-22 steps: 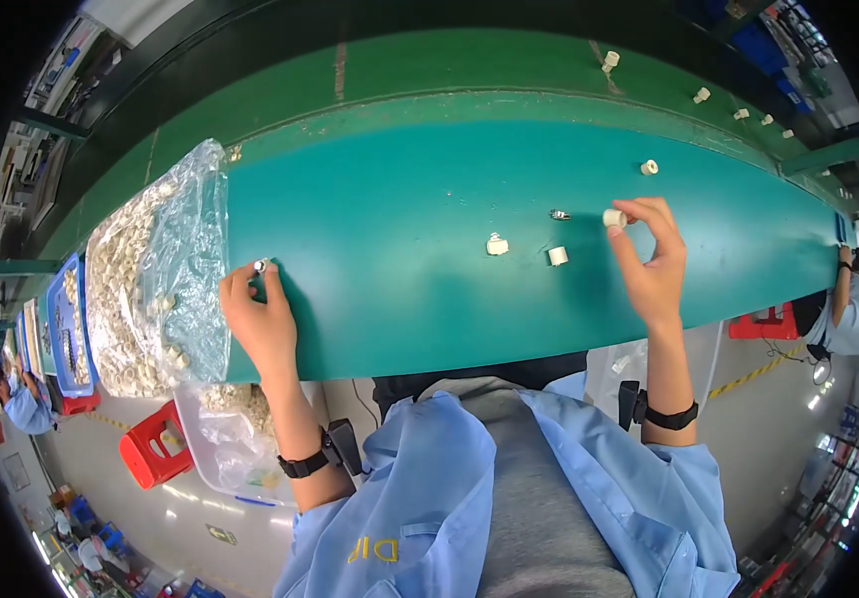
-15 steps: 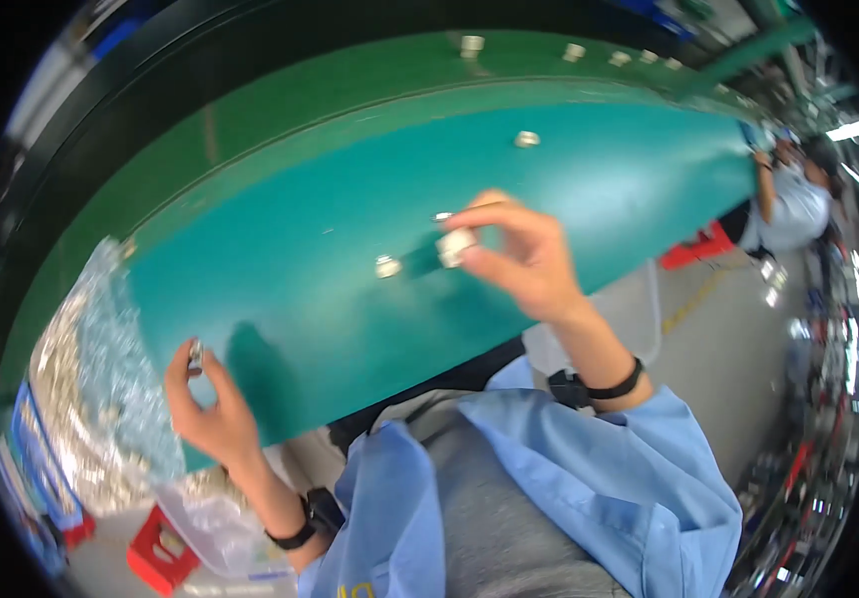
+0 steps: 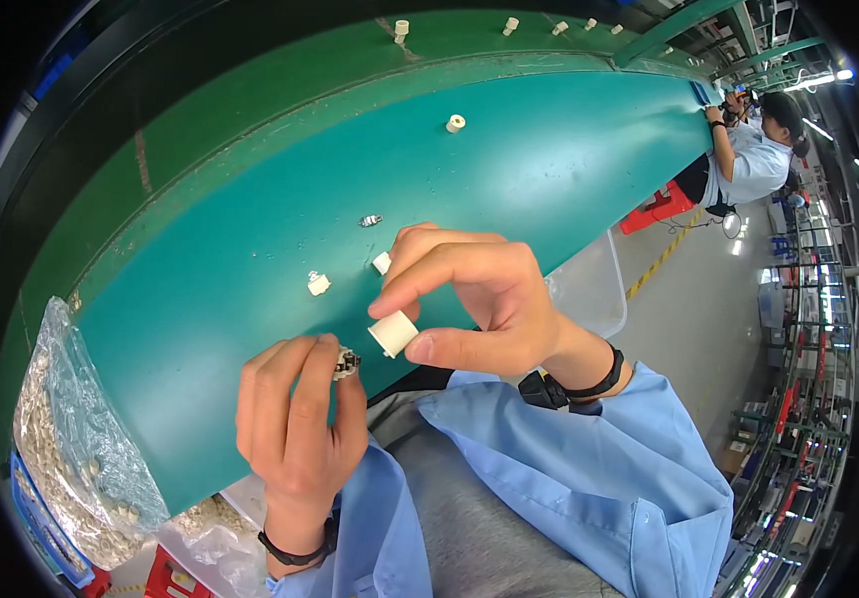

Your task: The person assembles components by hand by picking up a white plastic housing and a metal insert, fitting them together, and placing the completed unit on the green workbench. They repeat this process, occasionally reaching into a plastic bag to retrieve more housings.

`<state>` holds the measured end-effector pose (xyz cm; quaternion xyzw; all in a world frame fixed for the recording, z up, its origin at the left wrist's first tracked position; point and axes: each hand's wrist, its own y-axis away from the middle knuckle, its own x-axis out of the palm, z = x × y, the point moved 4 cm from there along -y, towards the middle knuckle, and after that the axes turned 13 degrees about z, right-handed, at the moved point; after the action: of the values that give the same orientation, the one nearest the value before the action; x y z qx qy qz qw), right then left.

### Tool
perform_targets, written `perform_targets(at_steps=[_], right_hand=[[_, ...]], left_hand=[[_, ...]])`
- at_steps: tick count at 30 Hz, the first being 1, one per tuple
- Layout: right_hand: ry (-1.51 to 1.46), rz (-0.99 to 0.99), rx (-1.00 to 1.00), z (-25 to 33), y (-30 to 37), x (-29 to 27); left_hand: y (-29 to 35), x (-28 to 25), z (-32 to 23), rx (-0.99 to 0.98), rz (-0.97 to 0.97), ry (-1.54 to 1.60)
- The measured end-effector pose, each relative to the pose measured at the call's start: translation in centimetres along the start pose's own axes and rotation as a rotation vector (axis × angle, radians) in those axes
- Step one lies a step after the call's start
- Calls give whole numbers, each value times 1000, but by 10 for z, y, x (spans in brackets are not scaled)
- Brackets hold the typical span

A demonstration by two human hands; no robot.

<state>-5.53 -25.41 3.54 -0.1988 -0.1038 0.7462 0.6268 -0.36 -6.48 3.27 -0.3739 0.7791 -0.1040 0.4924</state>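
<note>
Between the thumb and fingertips of my right hand (image 3: pixel 494 299) is a white cylindrical plastic cap (image 3: pixel 392 334), its wider rim turned toward the left hand. My left hand (image 3: pixel 300 414) pinches a small part with dark metal contacts and a pale body (image 3: pixel 346 363), partly hidden by the fingers. A short gap separates the two pieces. Beyond them on the green mat lie a white part with thin prongs (image 3: pixel 320 285) and a small metallic piece (image 3: pixel 370 220). Another white part (image 3: pixel 381 263) shows just behind the right fingers.
A white cap (image 3: pixel 456 124) stands farther back on the mat (image 3: pixel 549 149). Several more line the green strip behind, one being a white part (image 3: pixel 401 30). At left lies a clear plastic bag (image 3: pixel 100 429) of small parts. A co-worker (image 3: pixel 753 154) sits at the far right.
My left hand has moved right and inward with its metal-contact part. The right hand has come nearer with the white cap, so the two pieces are now close together.
</note>
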Motion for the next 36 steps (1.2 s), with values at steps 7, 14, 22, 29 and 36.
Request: perform_targets(at_steps=[7,14,22,29,36], right_hand=[[373,55,-1,9,4,-7],[621,62,-44,22,0,-7],[842,191,-70,32,0,-3],[735,100,-32,8,2,2],[801,-79,-13,-4,4,-4]], left_hand=[[-6,7,-7,97,7,-135],[-9,9,-7,113,28,-140],[-13,3,-8,56,120,82],[-3,27,11,-62,117,332],[1,53,40,-369,31,824]])
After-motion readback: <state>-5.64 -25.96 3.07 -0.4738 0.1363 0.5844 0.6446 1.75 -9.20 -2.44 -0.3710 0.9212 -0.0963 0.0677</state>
